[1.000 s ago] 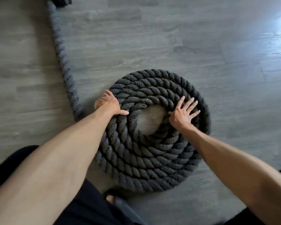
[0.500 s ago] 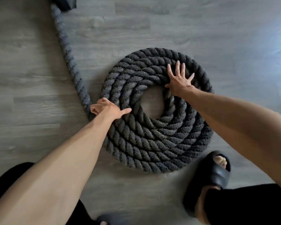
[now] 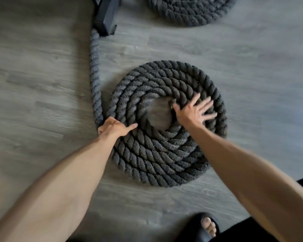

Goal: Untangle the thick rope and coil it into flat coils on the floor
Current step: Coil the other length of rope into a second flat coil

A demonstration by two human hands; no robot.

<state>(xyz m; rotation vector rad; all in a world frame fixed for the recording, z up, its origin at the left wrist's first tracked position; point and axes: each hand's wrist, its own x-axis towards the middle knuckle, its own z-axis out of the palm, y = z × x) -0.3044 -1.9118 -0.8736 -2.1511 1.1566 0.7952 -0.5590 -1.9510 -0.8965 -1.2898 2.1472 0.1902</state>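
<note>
A thick dark grey rope lies in a flat round coil (image 3: 164,154) on the floor, with a small bare hole at its centre. A free length of the same rope (image 3: 94,75) runs from the coil's left edge up to a black block. My left hand (image 3: 115,128) grips the outermost turn at the coil's left edge, its fingers curled over the rope and its thumb pointing right across the turns. My right hand (image 3: 194,111) lies flat on the inner turns right of the hole, fingers spread and blurred.
A second flat coil (image 3: 191,9) of the same rope lies at the top edge. A black block (image 3: 107,16) sits at the top left where the rope passes. My foot in a black sandal (image 3: 206,227) stands at the bottom. Grey wood-look floor (image 3: 42,84) surrounds everything.
The view has shifted, bringing the second coil into sight at the top. My right hand slid from the coil's upper side to the right of the hole. My left hand stays at the left edge.
</note>
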